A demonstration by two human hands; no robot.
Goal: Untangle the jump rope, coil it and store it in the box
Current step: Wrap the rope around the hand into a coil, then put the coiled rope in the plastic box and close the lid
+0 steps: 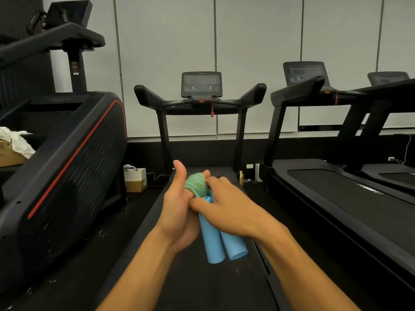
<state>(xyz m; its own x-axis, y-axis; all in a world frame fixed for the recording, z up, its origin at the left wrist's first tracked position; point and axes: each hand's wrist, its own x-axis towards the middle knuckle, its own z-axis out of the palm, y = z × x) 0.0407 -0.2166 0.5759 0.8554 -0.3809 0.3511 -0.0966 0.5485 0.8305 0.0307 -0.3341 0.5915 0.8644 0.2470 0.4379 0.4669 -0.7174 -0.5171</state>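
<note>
The jump rope (197, 185) is sitting between the two hands, above the belt of the middle treadmill (202, 104). Its green and blue cord is lying wound into a tight bundle at the top, and its two light blue handles (221, 239) are pointing down toward the camera, side by side and touching each other.

The left hand (177, 212) is cupping the bundle from the left side, with the thumb standing straight up and the fingers (206, 173) curling around the back of the cord. The right hand (226, 209) is lying over the top part of the handles; its fingers are bending onto the cord and its thumb is pressing near the left palm.

A second treadmill (336, 176) is standing to the right. A large black machine (67, 164) with a red stripe is standing to the left. A small white and brown box (135, 179) is sitting on the floor beside the wall, and another cardboard box (9, 153) with white paper is showing at the far left edge.
</note>
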